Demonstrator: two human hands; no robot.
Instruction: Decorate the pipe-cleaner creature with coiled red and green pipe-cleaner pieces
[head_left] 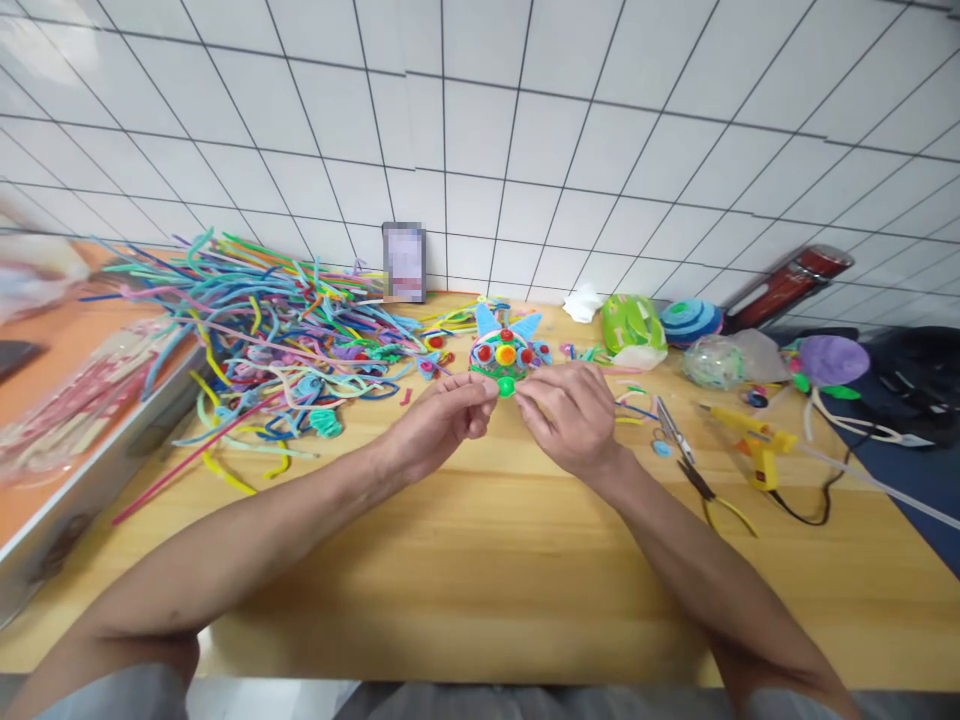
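Note:
A small green piece (506, 386) is pinched between my two hands over the middle of the table; its exact kind is too small to make out. My left hand (456, 412) grips its left side between thumb and forefinger, the other fingers curled in. On its right side the fingertips of my right hand (571, 415) are closed. Just behind it stands a colourful craft figure (506, 352) with two blue pointed ears and round red, blue and orange pieces on its front. My hands partly hide the figure's lower part.
Many pipe cleaners (300, 320) lie heaped on the left. A phone (405, 262) leans on the tiled wall. At right are scissors (675, 432), yellow-handled pliers (712, 498), a yellow glue gun (761, 450) with its cord, a green packet (632, 325) and a red flask (791, 285).

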